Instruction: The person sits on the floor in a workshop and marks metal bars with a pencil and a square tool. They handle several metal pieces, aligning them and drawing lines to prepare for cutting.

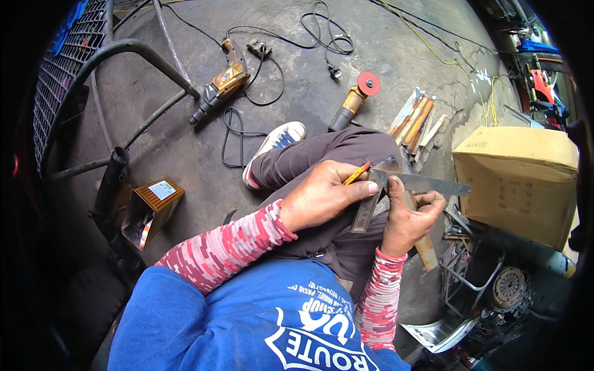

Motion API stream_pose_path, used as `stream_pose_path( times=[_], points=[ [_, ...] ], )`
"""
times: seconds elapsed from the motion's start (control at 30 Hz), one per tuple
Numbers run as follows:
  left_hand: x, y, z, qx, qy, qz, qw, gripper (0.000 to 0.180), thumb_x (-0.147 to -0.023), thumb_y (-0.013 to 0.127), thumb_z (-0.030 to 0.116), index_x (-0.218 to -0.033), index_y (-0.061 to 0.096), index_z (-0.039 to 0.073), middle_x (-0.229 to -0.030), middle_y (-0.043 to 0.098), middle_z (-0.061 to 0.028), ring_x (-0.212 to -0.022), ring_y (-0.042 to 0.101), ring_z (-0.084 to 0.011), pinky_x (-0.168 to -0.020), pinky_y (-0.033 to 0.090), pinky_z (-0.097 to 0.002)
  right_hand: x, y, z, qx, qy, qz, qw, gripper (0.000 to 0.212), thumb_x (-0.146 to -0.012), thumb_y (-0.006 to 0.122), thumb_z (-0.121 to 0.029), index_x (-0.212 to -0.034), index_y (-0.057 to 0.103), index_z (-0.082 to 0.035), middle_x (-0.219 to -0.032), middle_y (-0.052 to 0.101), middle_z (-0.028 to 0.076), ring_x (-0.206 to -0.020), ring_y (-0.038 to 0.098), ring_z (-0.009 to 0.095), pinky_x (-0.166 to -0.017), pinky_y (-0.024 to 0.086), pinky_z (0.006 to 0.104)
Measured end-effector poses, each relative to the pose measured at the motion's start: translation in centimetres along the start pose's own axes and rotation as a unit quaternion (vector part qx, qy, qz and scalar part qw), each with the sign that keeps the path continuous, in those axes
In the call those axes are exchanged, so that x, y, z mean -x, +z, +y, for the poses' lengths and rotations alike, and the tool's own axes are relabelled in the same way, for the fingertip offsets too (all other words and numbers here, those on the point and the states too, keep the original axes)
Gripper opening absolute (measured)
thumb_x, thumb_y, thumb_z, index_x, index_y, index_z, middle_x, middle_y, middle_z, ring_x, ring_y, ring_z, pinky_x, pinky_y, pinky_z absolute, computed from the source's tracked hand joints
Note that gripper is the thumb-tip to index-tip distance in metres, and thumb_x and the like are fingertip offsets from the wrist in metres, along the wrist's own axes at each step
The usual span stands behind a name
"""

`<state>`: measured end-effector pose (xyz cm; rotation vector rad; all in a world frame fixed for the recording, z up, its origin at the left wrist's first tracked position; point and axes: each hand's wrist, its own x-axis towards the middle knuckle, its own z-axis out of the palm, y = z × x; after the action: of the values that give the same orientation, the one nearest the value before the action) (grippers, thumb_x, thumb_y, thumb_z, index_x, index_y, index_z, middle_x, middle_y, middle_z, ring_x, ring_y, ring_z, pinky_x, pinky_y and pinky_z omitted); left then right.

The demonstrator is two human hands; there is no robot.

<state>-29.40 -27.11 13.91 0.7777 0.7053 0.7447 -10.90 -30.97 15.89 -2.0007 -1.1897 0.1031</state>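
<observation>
Left hand [322,195]: pinches the try square [433,184] at its corner, probably steadying it; a pencil [356,174] tucked under the fingers, seemingly kept handy.
Right hand [405,219]: pinches the blade, thumb uppermost, fingers curled, forearm rising from lower right.
Square: right of centre, above the lap.
Rusty strip [426,253]: slants below the right hand.
Grinder [349,106]: upper centre, floor, likely parked within reach.

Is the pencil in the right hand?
No, the yellow pencil sticks out from the left hand, while the right hand grips the blade of the metal square.
</observation>
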Motion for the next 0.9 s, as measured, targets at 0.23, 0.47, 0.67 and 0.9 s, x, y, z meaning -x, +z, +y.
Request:
stream_pose_path(
  times=[0.23, 0.47, 0.67, 0.9],
  points=[
    [-0.5, -0.4, -0.1, -0.017, -0.026, -0.026, 0.999, 0.023, -0.104, 0.073, 0.025, -0.109, 0.078, 0.003, -0.070, 0.057, 0.0082, -0.058, 0.048, -0.0005, -0.051, 0.036, -0.0231, -0.5, -0.3, 0.2, -0.009, 0.022, -0.026, 0.999, 0.071, -0.069, 0.104, -0.039, -0.094, 0.046, -0.007, -0.084, 0.046, 0.003, -0.079, 0.049, 0.019, -0.075, 0.047, 0.0350],
    [-0.4, 0.3, -0.1, -0.006, -0.052, 0.008, 0.999, 0.025, -0.103, 0.076, 0.026, -0.107, 0.077, 0.002, -0.067, 0.056, 0.0088, -0.054, 0.046, -0.0001, -0.048, 0.034, -0.0221, -0.5, 0.1, 0.5, -0.069, -0.015, -0.004, 0.998, 0.065, -0.070, 0.104, -0.035, -0.094, 0.050, -0.008, -0.080, 0.053, 0.002, -0.072, 0.051, 0.016, -0.067, 0.046, 0.0342],
    [-0.3, 0.9, -0.1, -0.002, -0.040, 0.022, 0.999, 0.023, -0.105, 0.073, 0.025, -0.107, 0.077, 0.002, -0.068, 0.053, 0.0109, -0.056, 0.043, 0.0014, -0.048, 0.030, -0.0215, -0.6, 0.4, 0.5, -0.069, -0.043, 0.013, 0.997, 0.069, -0.068, 0.104, -0.040, -0.097, 0.051, -0.006, -0.075, 0.054, 0.003, -0.066, 0.053, 0.017, -0.065, 0.047, 0.0346],
    [-0.3, 0.8, 0.4, -0.012, -0.064, 0.017, 0.998, 0.023, -0.102, 0.076, 0.023, -0.102, 0.076, 0.000, -0.068, 0.056, 0.0079, -0.060, 0.046, -0.0010, -0.051, 0.036, -0.0236, -0.5, -0.1, 0.4, 0.022, -0.044, 0.023, 0.999, 0.075, -0.064, 0.104, -0.046, -0.093, 0.047, -0.008, -0.072, 0.054, 0.003, -0.062, 0.053, 0.020, -0.062, 0.046, 0.0401]
  ],
)
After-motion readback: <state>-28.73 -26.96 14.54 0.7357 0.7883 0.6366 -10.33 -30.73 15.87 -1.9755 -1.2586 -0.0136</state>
